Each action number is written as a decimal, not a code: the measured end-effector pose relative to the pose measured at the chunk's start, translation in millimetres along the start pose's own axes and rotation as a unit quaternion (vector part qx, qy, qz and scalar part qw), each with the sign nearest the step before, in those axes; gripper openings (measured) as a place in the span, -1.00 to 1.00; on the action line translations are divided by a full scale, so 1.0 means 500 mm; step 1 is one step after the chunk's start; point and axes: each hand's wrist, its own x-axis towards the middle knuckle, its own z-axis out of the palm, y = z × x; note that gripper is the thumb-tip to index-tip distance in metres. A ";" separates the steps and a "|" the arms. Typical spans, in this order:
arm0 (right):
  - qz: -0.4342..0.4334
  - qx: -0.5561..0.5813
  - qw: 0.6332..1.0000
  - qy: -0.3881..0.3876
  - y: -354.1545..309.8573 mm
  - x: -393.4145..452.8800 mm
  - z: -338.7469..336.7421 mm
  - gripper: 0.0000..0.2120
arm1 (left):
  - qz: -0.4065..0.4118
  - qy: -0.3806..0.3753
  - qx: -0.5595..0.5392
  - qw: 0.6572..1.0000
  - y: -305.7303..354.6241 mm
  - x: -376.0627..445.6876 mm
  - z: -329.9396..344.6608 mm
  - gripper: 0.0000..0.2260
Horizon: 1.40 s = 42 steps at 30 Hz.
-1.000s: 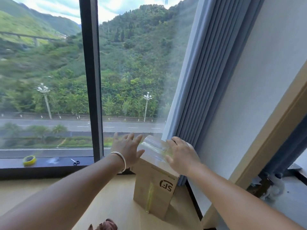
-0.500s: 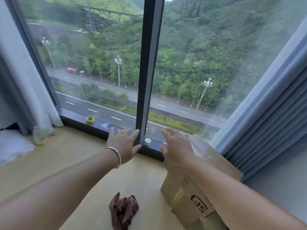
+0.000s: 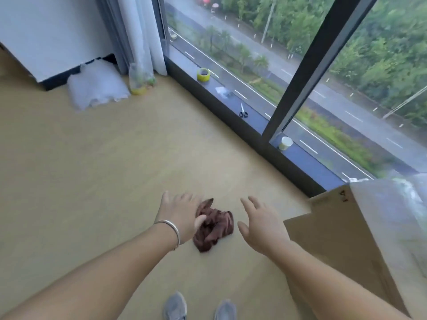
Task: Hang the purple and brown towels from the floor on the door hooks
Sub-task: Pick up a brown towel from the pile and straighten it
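- Since half a second ago: view tipped down from window to floor; both hands off the cardboard box top, now lower, either side of the brown towel; two grey shoes newly in sight at the bottom edge.
- Left hand (image 3: 182, 214): fingers spread and straight, gripping nothing; overlaps the towel's left edge in the picture, contact cannot be told. Silver bracelet (image 3: 172, 232) on the wrist.
- Right hand (image 3: 260, 224): fingers spread, gripping nothing; just right of the towel, apart from it.
- Brown towel (image 3: 213, 224): crumpled heap on the floor, between the two hands, ahead of the shoes (image 3: 198, 307).
- Purple towel: not in sight.
- Floor (image 3: 92, 169): pale wood; broad open stretch left of and beyond the towel, up to the window base.
- Cardboard box (image 3: 342, 245): stands on the floor to the right, near the right forearm; its top carries clear film; closes off the right side.
- Window sill (image 3: 233, 105): dark ledge running diagonally from upper middle to the right, bounding the floor.
- On the sill, far to near: yellow tape roll (image 3: 203, 75), scissors (image 3: 243, 112), pale tape roll (image 3: 285, 143) beside the dark window post (image 3: 307, 72).
- Far left corner: curtain (image 3: 141, 31), plastic bottle (image 3: 138, 77) at its foot, white plastic bag (image 3: 97, 85) on the floor just beside it, well apart from the hands.
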 end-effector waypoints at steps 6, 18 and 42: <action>0.011 -0.034 0.996 -0.076 0.086 0.134 0.354 -0.38 | -0.003 -0.076 -0.035 0.997 0.004 0.109 0.373 -0.45; 0.019 -0.058 0.996 -0.071 0.231 0.399 0.856 -0.35 | 0.054 -0.052 -0.098 0.992 0.064 0.375 0.898 -0.38; -0.094 -0.113 0.985 -0.092 0.293 0.696 0.941 -0.81 | 0.258 0.072 -0.114 0.957 -0.026 0.679 0.898 -0.65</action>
